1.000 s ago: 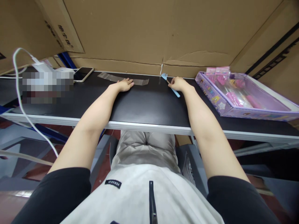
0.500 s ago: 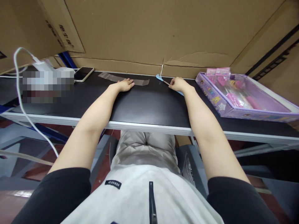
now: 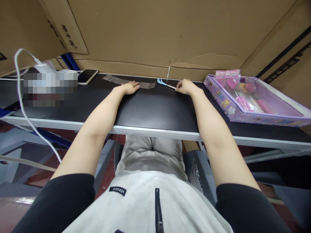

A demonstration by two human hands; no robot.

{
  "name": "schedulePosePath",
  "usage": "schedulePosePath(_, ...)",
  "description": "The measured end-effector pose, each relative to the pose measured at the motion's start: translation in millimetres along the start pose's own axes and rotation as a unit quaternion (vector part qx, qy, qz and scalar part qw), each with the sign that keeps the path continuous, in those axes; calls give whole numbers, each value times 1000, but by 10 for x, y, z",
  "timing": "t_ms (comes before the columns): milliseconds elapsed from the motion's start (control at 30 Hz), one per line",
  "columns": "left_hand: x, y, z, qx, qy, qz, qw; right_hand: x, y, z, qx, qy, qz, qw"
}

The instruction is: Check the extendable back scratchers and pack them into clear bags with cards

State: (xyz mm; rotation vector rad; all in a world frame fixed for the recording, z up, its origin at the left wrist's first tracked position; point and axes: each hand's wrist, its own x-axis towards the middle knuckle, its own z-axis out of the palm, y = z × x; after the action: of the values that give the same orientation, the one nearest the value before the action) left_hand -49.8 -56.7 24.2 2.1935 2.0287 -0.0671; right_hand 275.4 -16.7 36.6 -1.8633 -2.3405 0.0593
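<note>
Two bare hands at work over a flat black bench edged with pale metal rail. The fingers of the right hand are closed in a pinch on the slim metal shaft of a light-blue claw-headed rod, whose far end is hidden by the hand. The rod lies near the back of the bench, between the two hands, its curved blue prongs directed towards the left; whether its underside touches the surface cannot be told. The left hand rests palm down with its fingers extended and grasping nothing, lying over part of a long, clear plastic sleeve. The prongs stand just beside the sleeve's nearer end, apart from it. To the right of the right hand sits a shallow purple printed cardboard tray holding pink-handled pieces in clear wrapping. The step in hand is judged to be the handling and turning of the rod by one hand while the other steadies the sleeve. Any onward move of the rod would call for a secure pinch on the shaft and prongs kept clear of the sleeve's thin film
</note>
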Motion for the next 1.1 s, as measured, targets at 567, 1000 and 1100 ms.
schedulePosePath(567,56,-75,2,-14,15,-23,1000,52,91,0,-15,-16,20,1000)
schedulePosePath(1000,111,-113,11,-26,32,-31,999,-3,44,-74,38,31,18,999)
schedulePosePath(1100,138,-129,28,-24,45,-33,998,-36,-19,-109,70,43,5,997)
